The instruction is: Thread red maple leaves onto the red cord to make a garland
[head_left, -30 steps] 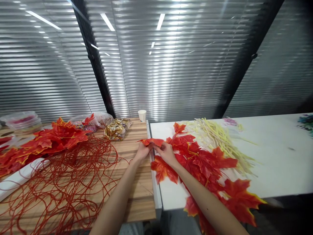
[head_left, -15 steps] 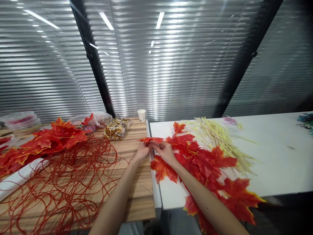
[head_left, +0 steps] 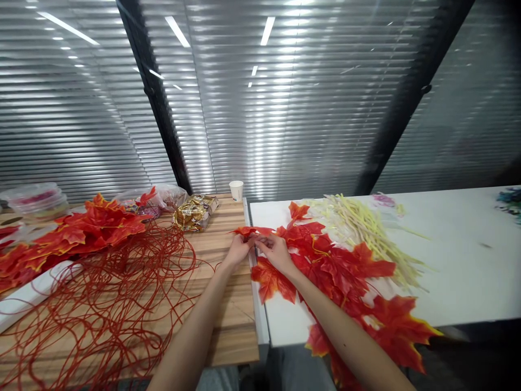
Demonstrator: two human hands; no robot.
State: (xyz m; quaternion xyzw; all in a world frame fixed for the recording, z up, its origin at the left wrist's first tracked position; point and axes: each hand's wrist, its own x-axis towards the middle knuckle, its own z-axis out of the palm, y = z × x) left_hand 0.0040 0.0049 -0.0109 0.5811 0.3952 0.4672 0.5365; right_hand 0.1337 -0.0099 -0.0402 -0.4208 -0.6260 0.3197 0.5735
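My left hand point(head_left: 239, 250) and my right hand point(head_left: 273, 251) meet over the seam between the two tables, fingertips pinched close together. Between them is a red artificial maple leaf point(head_left: 254, 231), its blade showing just beyond the fingers. Whether a thin cord is also pinched there is too small to make out. Right beside my right hand, a garland of red maple leaves point(head_left: 336, 266) spreads over the white table and hangs past its front edge. One orange-red leaf point(head_left: 272, 279) lies flat below my right wrist.
Tangled red cord point(head_left: 134, 288) covers much of the wooden table point(head_left: 234, 339). Behind it are a leaf pile point(head_left: 97, 225), a gold foil packet point(head_left: 194, 213) and a paper cup point(head_left: 236, 190). Yellow strips point(head_left: 370, 233) lie on the white table point(head_left: 459, 260); a white bar point(head_left: 36, 293) is far left.
Almost nothing differs. The fingertips shift very slightly at the leaf, and the view moves a little.
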